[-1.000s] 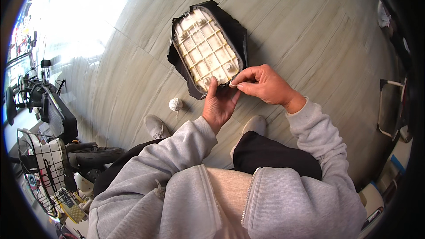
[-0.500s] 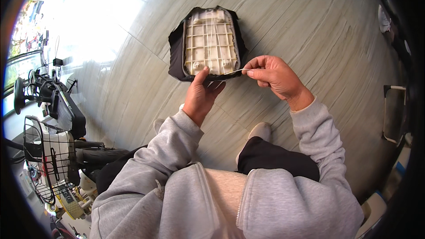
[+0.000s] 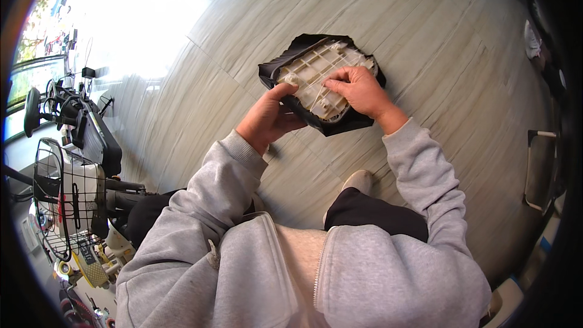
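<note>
A seat with a ribbed cream plastic base is held up in front of me, its underside facing me. Black fabric wraps around its rim, the edges gathered inward. Thin white string runs across the ribs in several strands. My left hand grips the near left edge, thumb over the base and fingers beneath. Over the base, my right hand is closed in a pinch on the white string, close to the ribs. The fingertips hide part of the string.
Left of me stands a two-wheeled vehicle with a black wire basket and a dark seat. A metal-framed item is at the right. Wood-look floor tiles spread below, and my shoe rests on them.
The seat has turned clockwise and shifted right and slightly nearer. My right hand has moved from beyond the near right corner to over the base, still pinching the string.
</note>
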Action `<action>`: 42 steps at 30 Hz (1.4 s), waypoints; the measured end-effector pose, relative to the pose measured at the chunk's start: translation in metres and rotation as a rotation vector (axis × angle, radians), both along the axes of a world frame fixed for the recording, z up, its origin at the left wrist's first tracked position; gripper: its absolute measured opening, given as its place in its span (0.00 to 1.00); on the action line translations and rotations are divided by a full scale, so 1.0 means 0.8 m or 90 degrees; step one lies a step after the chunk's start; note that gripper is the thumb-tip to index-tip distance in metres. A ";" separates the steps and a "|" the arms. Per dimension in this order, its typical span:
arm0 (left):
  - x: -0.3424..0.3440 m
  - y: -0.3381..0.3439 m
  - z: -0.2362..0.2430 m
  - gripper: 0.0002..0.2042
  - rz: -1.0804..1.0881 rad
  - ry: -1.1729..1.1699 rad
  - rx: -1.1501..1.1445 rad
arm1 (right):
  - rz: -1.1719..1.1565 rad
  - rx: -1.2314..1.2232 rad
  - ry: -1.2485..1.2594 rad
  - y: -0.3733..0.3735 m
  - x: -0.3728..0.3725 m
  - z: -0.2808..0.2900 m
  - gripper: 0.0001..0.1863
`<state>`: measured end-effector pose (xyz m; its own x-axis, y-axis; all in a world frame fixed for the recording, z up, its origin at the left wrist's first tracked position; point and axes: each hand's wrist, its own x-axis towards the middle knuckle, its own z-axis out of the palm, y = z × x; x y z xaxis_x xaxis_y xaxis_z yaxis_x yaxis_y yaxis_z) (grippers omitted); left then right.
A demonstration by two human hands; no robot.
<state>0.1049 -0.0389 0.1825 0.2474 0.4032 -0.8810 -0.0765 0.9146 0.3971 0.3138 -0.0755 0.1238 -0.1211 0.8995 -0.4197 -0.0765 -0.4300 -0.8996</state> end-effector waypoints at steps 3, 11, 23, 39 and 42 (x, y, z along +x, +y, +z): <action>0.008 -0.002 -0.011 0.21 0.105 -0.071 -0.055 | 0.018 -0.010 -0.012 0.009 -0.002 -0.013 0.09; -0.008 -0.011 -0.025 0.23 -0.048 -0.001 0.002 | 0.016 -0.002 -0.043 0.013 -0.010 -0.032 0.11; -0.017 -0.007 -0.040 0.21 -0.141 -0.070 0.084 | -0.006 0.029 -0.140 0.014 -0.009 -0.029 0.14; 0.038 -0.007 -0.041 0.08 0.183 -0.222 0.034 | 0.364 0.461 -0.092 -0.074 -0.020 0.146 0.14; 0.044 -0.007 -0.026 0.09 0.205 -0.302 0.036 | 0.201 0.437 -0.096 -0.076 -0.027 0.137 0.13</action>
